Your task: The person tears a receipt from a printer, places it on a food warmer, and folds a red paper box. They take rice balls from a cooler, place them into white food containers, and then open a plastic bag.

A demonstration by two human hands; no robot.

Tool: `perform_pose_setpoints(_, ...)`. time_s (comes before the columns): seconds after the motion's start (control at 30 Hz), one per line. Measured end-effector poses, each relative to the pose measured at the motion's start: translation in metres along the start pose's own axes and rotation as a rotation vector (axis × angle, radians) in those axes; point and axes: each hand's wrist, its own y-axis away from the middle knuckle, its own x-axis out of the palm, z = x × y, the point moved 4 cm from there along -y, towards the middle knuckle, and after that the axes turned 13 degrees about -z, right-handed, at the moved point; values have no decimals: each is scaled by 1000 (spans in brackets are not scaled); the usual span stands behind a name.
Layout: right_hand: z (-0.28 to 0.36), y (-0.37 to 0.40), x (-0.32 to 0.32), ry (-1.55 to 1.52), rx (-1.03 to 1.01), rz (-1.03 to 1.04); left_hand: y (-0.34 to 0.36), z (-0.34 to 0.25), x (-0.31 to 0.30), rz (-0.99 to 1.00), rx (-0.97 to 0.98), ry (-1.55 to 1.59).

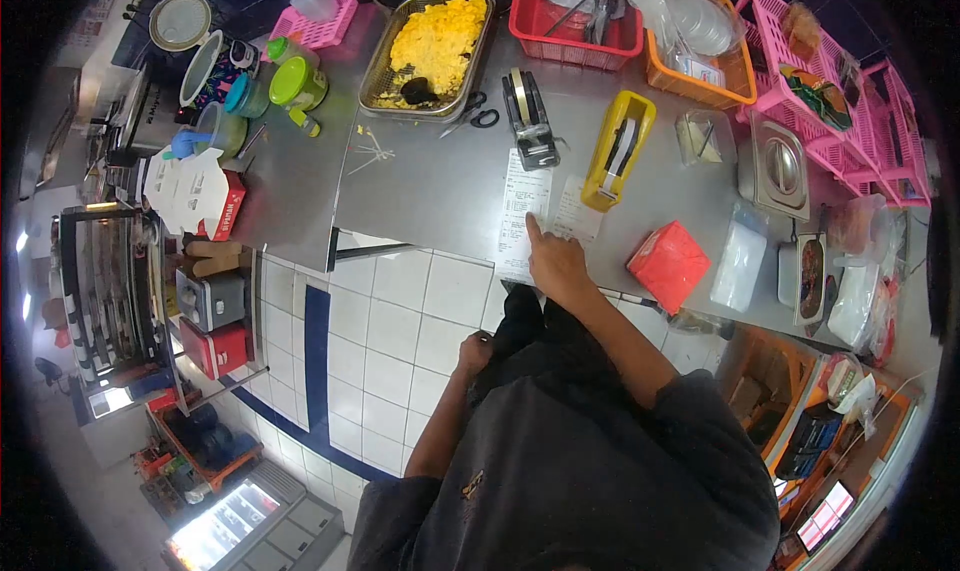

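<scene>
While empty right hand (557, 265) points index at barely legible receipt (518, 197), left hand (477, 352) curled, hold unclear.

I look through one head-worn camera only. It faces forward and steeply downward, so the metal counter (430, 191) takes the upper part, while the dark shirt (600, 451) is much nearer, at the bottom. The lens is very wide, with dark, rounded borders.

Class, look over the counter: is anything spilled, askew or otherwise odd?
Yes: thin pale sticks lie strewn on the counter near the tray, crossing at angles, as if dropped rather than put away. The receipt at the right hand shows no obvious damage.
</scene>
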Motion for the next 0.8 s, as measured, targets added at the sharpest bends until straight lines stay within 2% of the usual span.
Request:
perform_pose_setpoints(0.1, -1, 0, 3, 24, -12, -44, -6, 9, 8, -10, 109, -33)
perform_pose_setpoints(0.17, -1, 1, 2, 26, -30, -64, 1, 1, 0, 31, -54, -28)
perform_pose_setpoints(0.2, -1, 2, 2, 25, -29, -65, 1, 0, -2, 31, -53, -29)
perform_pose_setpoints(0.27, 0, 2, 0, 18, -33, -62, 0, 1, -2, 32, 87, 11)
perform_pose_setpoints(0.4, 1, 1, -1, 47, -36, -71, 0, -2, -4, 38, 30, 12)
perform_pose_setpoints(0.47, 1, 1, -1, 25, -29, -45, 0, 3, -2, 33, -58, 4)
perform_pose_setpoints(0.6, 3, 3, -2, 17, -29, -60, -9, 19, 11, 82, -31, -15)
perform_pose_setpoints(0.67, 5, 4, -2, 32, -49, -87, -9, 18, 11, 6, 106, -49)
perform_pose_setpoints(0.8, 10, 6, -8, 58, -41, -66, -8, 11, 6, 37, 24, -100)
